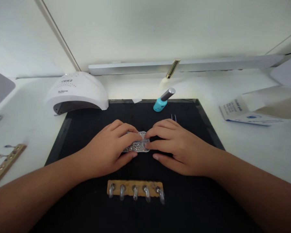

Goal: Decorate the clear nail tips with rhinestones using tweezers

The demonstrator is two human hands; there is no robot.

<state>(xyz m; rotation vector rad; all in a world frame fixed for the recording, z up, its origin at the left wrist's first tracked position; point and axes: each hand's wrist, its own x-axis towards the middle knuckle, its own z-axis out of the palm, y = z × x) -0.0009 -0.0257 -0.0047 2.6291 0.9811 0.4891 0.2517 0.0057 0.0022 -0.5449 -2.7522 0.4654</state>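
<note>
A small clear compartment case of rhinestones (137, 147) lies on the black mat (92, 200) between my hands. My left hand (111, 145) grips its left part, fingers over the top and thumb along the near edge. Two fingertips of my right hand (177, 147) touch the case's right end; the fingers are parted and the thumb rests off the case. Part of the case is hidden under my fingers. Nearer me, a wooden strip (140, 186) carries several clear curved nail tips (135, 193).
A white nail lamp (80, 90) stands at the back left. A turquoise polish bottle (160, 104), tweezer tips (173, 117) and a bottle with a gold cap (172, 69) are beyond my hands. A white box (252, 110) lies right; another nail-tip strip (8, 163) lies left.
</note>
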